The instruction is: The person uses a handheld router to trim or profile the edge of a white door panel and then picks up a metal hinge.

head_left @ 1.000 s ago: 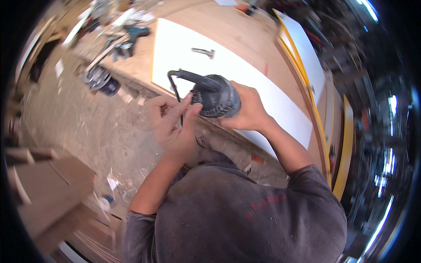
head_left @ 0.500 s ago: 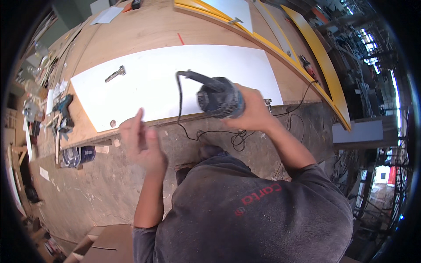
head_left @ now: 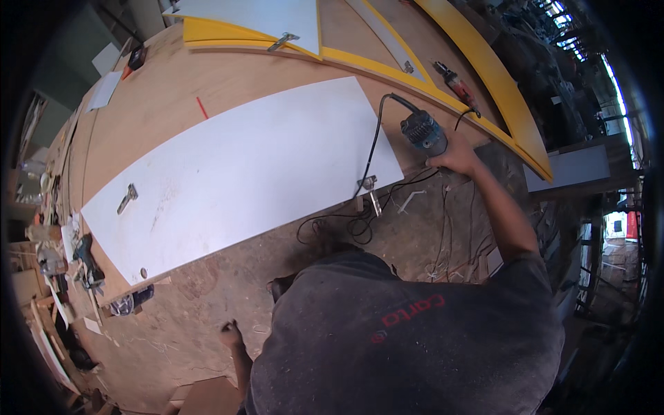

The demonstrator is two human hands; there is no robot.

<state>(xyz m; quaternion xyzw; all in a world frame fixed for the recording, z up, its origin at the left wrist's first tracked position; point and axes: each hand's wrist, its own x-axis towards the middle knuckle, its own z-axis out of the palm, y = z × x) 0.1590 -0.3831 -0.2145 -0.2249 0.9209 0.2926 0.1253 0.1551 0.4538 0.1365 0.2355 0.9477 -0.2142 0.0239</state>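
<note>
The right hand [head_left: 458, 153] clasps a trim router [head_left: 424, 133]; one cup hinge [head_left: 369, 182] looks fitted to the white panel [head_left: 263, 159]; the loose hinge [head_left: 127, 198] is unfitted, a round hole [head_left: 144, 272] unfilled; the left hand [head_left: 232, 334]: grip unclear.

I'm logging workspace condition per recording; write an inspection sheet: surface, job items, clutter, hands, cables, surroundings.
Surface: brown wooden worktop bearing a long white panel.
Job items: blue-and-black cylindrical power tool; silver metal hinge near the white panel's left end.
Clutter: teal-and-black drill, left; red-and-black handheld tool, right.
Hands: right hand around the power tool; left hand low over the grey-brown floor, grip unclear.
Cables: black cable arching from the power tool; looped black cable near the worktop.
Surroundings: pale scraps on the floor.
</note>
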